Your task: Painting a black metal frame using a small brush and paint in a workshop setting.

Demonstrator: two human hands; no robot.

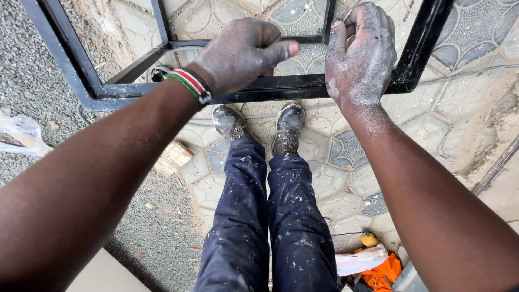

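Note:
A black square-tube metal frame (81,81) stands in front of me, its near bar running across the upper view. My left hand (243,51), dusty and with a striped bead wristband, is closed over that near bar, thumb pointing right. My right hand (359,54), also dusted grey, grips the same bar where an upright tube meets it, fingers curled over the top. Below the bar I see my own legs in paint-spattered dark blue trousers (270,216) and worn boots (286,127).
The ground is patterned paving (346,151) with gravel (32,97) at left. A wood block (173,157) lies near my left boot. A clear plastic bag (19,135) is at far left. Orange cloth (381,276) and a yellow tool lie bottom right; a cable (465,73) runs at right.

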